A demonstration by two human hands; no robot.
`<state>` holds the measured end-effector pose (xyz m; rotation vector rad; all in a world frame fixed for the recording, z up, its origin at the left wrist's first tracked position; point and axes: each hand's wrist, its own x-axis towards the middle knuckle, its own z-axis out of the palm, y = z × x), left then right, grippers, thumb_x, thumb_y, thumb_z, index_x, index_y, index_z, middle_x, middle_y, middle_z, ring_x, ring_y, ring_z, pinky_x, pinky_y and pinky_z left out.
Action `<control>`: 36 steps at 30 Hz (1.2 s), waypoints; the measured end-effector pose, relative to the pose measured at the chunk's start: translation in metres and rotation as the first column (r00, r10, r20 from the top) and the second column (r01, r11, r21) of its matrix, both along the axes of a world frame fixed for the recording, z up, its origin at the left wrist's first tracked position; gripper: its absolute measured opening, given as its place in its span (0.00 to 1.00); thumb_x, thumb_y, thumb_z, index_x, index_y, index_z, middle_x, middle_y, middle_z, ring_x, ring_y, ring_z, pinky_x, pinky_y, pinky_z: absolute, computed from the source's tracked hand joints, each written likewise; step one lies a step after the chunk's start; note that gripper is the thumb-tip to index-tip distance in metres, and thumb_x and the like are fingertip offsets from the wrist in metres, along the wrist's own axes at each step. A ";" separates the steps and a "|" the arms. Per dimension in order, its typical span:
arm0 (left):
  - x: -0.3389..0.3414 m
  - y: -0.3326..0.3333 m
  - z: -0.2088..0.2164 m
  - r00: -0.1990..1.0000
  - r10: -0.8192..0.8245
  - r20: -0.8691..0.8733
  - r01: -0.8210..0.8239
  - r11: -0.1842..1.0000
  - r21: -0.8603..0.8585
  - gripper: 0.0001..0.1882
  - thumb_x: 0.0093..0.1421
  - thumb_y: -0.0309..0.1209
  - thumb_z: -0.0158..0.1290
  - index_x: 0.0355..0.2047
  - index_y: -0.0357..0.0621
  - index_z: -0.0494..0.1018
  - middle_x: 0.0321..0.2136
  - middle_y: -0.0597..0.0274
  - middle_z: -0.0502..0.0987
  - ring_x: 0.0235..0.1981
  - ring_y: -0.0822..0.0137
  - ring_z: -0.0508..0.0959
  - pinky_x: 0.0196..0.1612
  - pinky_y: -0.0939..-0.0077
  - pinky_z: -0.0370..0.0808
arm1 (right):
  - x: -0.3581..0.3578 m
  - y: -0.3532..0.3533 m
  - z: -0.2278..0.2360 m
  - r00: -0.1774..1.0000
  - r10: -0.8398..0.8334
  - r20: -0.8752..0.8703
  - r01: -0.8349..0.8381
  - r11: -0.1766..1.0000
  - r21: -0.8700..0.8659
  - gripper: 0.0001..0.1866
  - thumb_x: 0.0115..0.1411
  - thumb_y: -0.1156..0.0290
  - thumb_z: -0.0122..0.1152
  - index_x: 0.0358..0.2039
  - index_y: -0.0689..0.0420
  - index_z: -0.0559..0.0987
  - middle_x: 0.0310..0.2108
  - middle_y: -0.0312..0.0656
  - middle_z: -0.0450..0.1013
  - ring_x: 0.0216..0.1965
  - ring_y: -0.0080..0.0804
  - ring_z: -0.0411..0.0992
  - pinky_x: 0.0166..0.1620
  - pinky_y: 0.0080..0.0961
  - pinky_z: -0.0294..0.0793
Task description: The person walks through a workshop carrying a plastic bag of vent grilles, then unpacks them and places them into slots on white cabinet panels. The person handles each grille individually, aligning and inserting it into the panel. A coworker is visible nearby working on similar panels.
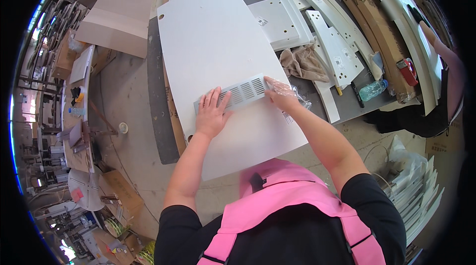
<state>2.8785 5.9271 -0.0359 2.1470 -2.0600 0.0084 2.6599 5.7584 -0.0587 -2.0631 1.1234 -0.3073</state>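
A large white panel [213, 41] lies before me, a round hole near its far left corner. Across its near part rests a long pale grey vent grille [244, 92] with rows of slots. My left hand [211, 115] lies on the grille's left part, fingers spread. At the other end my right hand [285, 99] is closed around the grille's right edge. Crumpled clear plastic film [303, 97] clings beside and partly over the right fingers. The fingertips under the grille's edge are hidden.
White boards with holes [329, 49], a brown cloth [303, 62], a plastic bottle [373, 90] and a red tape dispenser [407, 71] lie to the right. Long cartons [369, 22] stand beyond. Another person's arm [427, 34] reaches in at far right. A cardboard box [116, 22] stands left.
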 end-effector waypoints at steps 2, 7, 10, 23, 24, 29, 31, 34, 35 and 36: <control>-0.001 0.001 0.001 1.000 0.004 0.024 -0.004 1.000 0.002 0.32 0.59 0.44 0.53 0.63 0.62 0.58 0.63 0.57 0.55 0.65 0.57 0.55 0.65 0.50 0.51 | 0.000 -0.005 0.006 0.993 0.051 -0.109 -0.045 0.997 0.058 0.32 0.57 0.63 0.52 0.63 0.48 0.63 0.30 0.44 0.73 0.33 0.35 0.72 0.40 0.31 0.70; 0.003 0.000 0.000 0.998 -0.032 0.048 0.031 0.999 0.007 0.31 0.59 0.43 0.52 0.63 0.63 0.59 0.63 0.55 0.56 0.64 0.56 0.56 0.64 0.46 0.50 | -0.003 -0.014 0.029 0.978 0.133 -0.160 -0.052 0.902 0.428 0.34 0.57 0.60 0.50 0.66 0.40 0.59 0.56 0.47 0.67 0.54 0.40 0.67 0.55 0.33 0.66; 0.005 0.000 0.000 0.998 -0.052 0.023 0.052 0.999 -0.012 0.31 0.59 0.43 0.52 0.62 0.63 0.59 0.62 0.54 0.56 0.64 0.55 0.56 0.63 0.45 0.51 | 0.000 -0.016 0.036 0.970 0.157 -0.184 -0.078 0.923 0.377 0.34 0.57 0.60 0.52 0.66 0.39 0.58 0.57 0.47 0.66 0.54 0.40 0.68 0.55 0.34 0.66; 0.025 -0.017 0.015 0.988 -0.062 -0.140 0.095 0.964 0.247 0.30 0.60 0.46 0.50 0.63 0.64 0.60 0.64 0.58 0.54 0.64 0.55 0.55 0.66 0.56 0.47 | -0.083 -0.019 -0.005 0.907 -0.410 0.094 0.353 0.864 0.358 0.25 0.57 0.60 0.57 0.54 0.54 0.73 0.31 0.42 0.76 0.31 0.29 0.74 0.41 0.29 0.73; 0.023 -0.020 0.017 0.986 -0.061 -0.152 0.099 0.962 0.255 0.31 0.59 0.46 0.52 0.63 0.63 0.60 0.64 0.57 0.54 0.64 0.55 0.54 0.65 0.56 0.47 | -0.097 -0.015 -0.011 0.882 -0.461 0.101 0.398 0.842 0.364 0.25 0.57 0.59 0.58 0.53 0.56 0.73 0.34 0.43 0.77 0.34 0.30 0.75 0.42 0.29 0.72; 0.010 -0.033 0.028 0.988 -0.064 -0.139 0.104 0.947 0.304 0.35 0.56 0.44 0.57 0.64 0.61 0.60 0.63 0.53 0.54 0.64 0.53 0.53 0.65 0.55 0.48 | -0.140 0.025 -0.017 0.954 -0.289 -0.076 0.289 0.826 0.484 0.34 0.53 0.45 0.59 0.52 0.58 0.75 0.52 0.50 0.71 0.52 0.40 0.70 0.54 0.31 0.67; 0.009 -0.037 0.032 0.983 -0.059 -0.173 0.119 0.925 0.361 0.37 0.56 0.42 0.57 0.64 0.58 0.58 0.64 0.51 0.53 0.64 0.51 0.53 0.65 0.56 0.51 | -0.143 0.040 -0.014 0.973 -0.199 -0.119 0.231 0.793 0.564 0.36 0.54 0.39 0.54 0.51 0.58 0.76 0.58 0.48 0.66 0.55 0.40 0.67 0.56 0.32 0.65; 0.009 -0.042 0.035 0.978 -0.050 -0.201 0.132 0.897 0.422 0.38 0.56 0.39 0.57 0.65 0.53 0.56 0.65 0.48 0.50 0.65 0.49 0.52 0.65 0.58 0.54 | -0.136 0.047 -0.016 0.977 -0.203 -0.057 0.202 0.818 0.539 0.34 0.52 0.37 0.55 0.45 0.56 0.80 0.54 0.45 0.67 0.50 0.35 0.68 0.52 0.30 0.67; 0.009 -0.043 0.036 0.977 -0.032 -0.209 0.126 0.882 0.453 0.38 0.57 0.38 0.57 0.66 0.52 0.55 0.65 0.47 0.50 0.65 0.48 0.52 0.65 0.59 0.55 | -0.136 0.046 -0.018 0.976 -0.218 -0.003 0.180 0.796 0.578 0.32 0.52 0.39 0.57 0.43 0.56 0.80 0.51 0.45 0.68 0.48 0.34 0.69 0.50 0.30 0.69; 0.007 -0.044 0.037 0.982 -0.059 -0.180 0.137 0.875 0.464 0.38 0.57 0.37 0.57 0.66 0.51 0.54 0.65 0.46 0.49 0.65 0.48 0.52 0.65 0.60 0.55 | -0.135 0.049 -0.020 0.961 -0.273 0.052 0.191 0.784 0.591 0.30 0.51 0.41 0.60 0.40 0.57 0.81 0.45 0.46 0.71 0.44 0.34 0.71 0.46 0.31 0.71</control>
